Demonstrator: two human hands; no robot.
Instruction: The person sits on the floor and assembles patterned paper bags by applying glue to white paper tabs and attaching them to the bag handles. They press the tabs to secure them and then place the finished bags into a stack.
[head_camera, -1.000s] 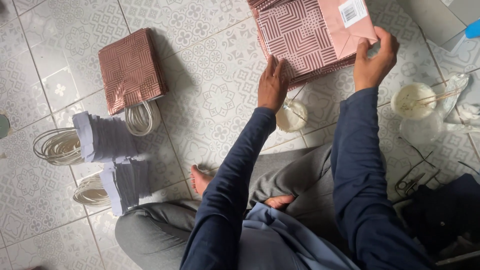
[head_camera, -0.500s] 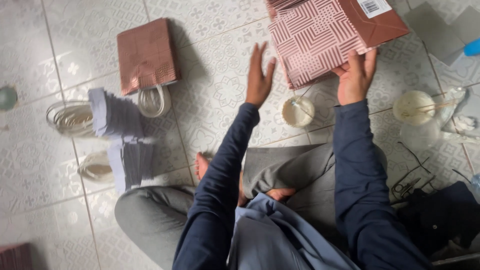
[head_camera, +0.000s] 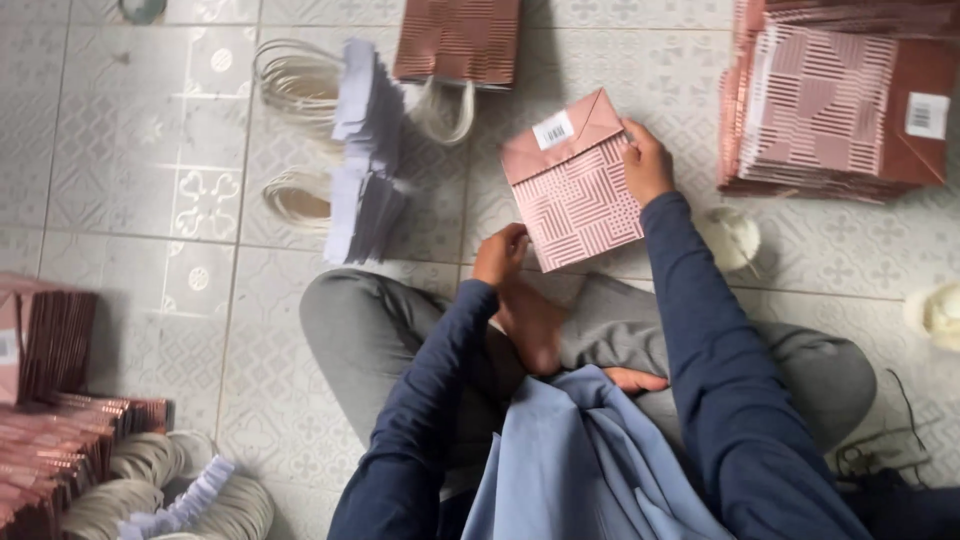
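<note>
Pink patterned paper bag (head_camera: 577, 190) flat on floor tiles before crossed legs, no handles fitted yet. Left hand (head_camera: 499, 254) pinches lower corner, right hand (head_camera: 646, 165) grips upper edge. Finished bag (head_camera: 458, 40) with cord handles lies beyond; big flat stack (head_camera: 835, 100) unworked.

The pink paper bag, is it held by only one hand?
No, the left hand and the right hand both grip the pink paper bag.

one flat pink bag (head_camera: 575, 180) in hand, three bag stacks, two hands
</note>
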